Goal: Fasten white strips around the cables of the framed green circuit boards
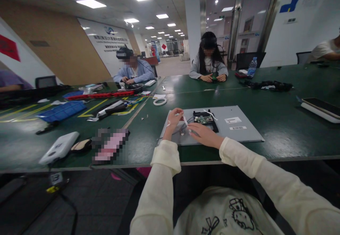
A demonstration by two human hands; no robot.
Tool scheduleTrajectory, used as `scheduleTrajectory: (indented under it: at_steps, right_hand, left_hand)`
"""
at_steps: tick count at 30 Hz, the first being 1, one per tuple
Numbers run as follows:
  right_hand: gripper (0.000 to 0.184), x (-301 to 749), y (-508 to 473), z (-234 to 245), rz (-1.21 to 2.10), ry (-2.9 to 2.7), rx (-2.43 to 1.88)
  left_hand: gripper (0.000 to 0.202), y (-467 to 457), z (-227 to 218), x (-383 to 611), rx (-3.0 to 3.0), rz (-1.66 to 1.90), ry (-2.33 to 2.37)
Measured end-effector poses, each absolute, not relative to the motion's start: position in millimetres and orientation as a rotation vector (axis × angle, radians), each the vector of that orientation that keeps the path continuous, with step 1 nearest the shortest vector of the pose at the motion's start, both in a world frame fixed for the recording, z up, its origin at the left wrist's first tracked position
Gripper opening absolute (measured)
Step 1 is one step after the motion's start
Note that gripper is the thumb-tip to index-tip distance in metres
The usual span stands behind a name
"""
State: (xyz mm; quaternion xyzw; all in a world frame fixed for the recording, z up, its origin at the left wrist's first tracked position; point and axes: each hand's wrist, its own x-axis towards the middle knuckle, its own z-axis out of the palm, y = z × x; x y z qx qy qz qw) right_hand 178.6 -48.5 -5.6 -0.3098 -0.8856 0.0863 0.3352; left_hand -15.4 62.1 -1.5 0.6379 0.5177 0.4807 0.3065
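Note:
A thin white strip (185, 121) is stretched between my two hands. The fingertips of my left hand (174, 119) are closed on its upper end. At its lower end, the fingers of my right hand (204, 133) are pinched together on it. Both hands are over a flat grey metal panel (249, 132), which lies on the table and bears white labels. On the panel, beyond my right hand, sits a black frame with a green circuit board (202, 119). Another white strip (210, 114) crosses that frame's top corner. Grey wires (176, 132) run near my left wrist.
A roll of white tape (159, 101) lies beyond my left hand. Left on the green table (148, 132) are a blue tray (62, 112), a white device (60, 147) and a pink phone-like object (111, 145). Two people sit opposite; a bottle (252, 67) stands far right.

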Motion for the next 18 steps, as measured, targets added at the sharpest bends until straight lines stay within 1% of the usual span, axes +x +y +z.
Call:
scheduleTrajectory:
  at_steps: [3,7,10,14,18]
  right_hand:
    - [0.036,180.8,-49.2,-3.5,0.241,-2.285,-0.822]
    - [0.037,180.1,-48.3,-7.0,0.256,-2.317,-0.826]
    - [0.041,177.6,-48.2,-12.9,0.279,-2.405,-0.792]
    - [0.049,175.3,-49.4,-17.2,0.290,-2.457,-0.792]
    - [0.053,174.1,-47.6,-18.2,0.276,-2.463,-0.819]
  left_hand:
    - [0.019,60.4,-1.9,-17.8,1.724,1.260,1.358]
    - [0.015,63.4,-9.2,-21.8,1.904,1.100,1.418]
    - [0.013,64.9,-12.6,-23.1,2.054,1.056,1.475]
    - [0.018,64.2,-12.2,-23.2,2.168,1.032,1.471]
    - [0.024,63.5,-11.3,-22.5,2.153,0.993,1.513]
